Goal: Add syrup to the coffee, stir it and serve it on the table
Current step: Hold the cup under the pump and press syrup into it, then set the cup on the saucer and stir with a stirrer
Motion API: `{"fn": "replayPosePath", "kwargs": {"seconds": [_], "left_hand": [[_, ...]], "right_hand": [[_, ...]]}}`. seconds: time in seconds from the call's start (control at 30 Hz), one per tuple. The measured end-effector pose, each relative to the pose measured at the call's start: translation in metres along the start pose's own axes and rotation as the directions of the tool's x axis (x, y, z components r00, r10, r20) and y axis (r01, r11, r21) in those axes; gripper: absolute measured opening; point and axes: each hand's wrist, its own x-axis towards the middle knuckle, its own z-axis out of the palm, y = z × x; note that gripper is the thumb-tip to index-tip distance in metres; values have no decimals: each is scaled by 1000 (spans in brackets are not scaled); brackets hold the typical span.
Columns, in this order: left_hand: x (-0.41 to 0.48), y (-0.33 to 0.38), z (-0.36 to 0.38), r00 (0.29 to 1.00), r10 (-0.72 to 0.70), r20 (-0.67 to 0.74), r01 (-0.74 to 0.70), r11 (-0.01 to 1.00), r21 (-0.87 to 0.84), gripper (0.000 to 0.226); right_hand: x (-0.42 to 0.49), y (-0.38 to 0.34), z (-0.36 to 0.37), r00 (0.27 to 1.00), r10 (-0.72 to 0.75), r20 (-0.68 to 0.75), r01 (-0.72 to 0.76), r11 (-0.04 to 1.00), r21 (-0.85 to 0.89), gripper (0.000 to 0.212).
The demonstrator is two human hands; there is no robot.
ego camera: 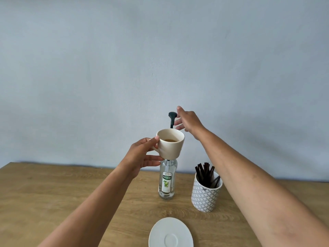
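left hand (142,154) holds the coffee cup (170,143) above the syrup bottle (167,180); right hand (188,122) spread beside the pump (172,118).

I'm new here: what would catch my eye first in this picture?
The cream ceramic cup of coffee, held up in mid-air by the left hand, in front of a clear glass syrup bottle on the wooden table. Just behind it the open right hand reaches toward the bottle's dark pump head. Lower down sit a white round saucer and, to its right, a grey-patterned pot of dark stir sticks.
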Motion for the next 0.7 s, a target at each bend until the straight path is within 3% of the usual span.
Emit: {"fn": "replayPosePath", "kwargs": {"seconds": [0.37, 0.7], "left_hand": [[-23, -55, 3, 997, -71, 25, 72, 997, -22, 26], [-58, -144, -5, 981, -193, 27, 193, 981, -6, 20]], "right_hand": [[-108, 82, 18, 983, 114, 145, -144, 966, 216, 48], [-179, 149, 62, 948, 296, 114, -318, 878, 358, 37]]}}
